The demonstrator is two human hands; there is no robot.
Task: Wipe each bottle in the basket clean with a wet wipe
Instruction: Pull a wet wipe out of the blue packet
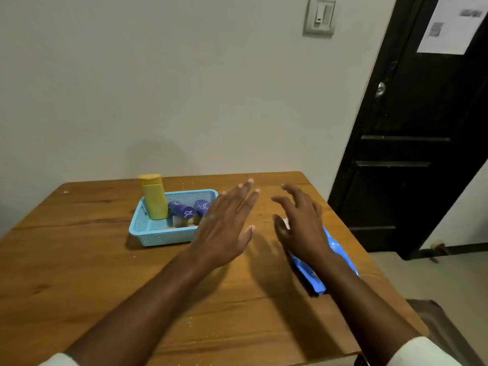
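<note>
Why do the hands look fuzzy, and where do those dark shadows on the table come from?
Head view: both hands, left and right, are blurred, probably from moving; they throw soft shadows onto the table beneath them, so light comes from above. The basket looks sharper. The door leans, bent by the wide lens.

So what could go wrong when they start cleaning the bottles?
The yellow bottle stands tall in one corner of the small blue basket, so a bump from the left hand reaching in might tip it over. The purple-capped bottles are packed close together, so pulling one out could drag another. The blue wipe pack lies near the right edge of the table, under the right hand, and could be nudged off.
</note>
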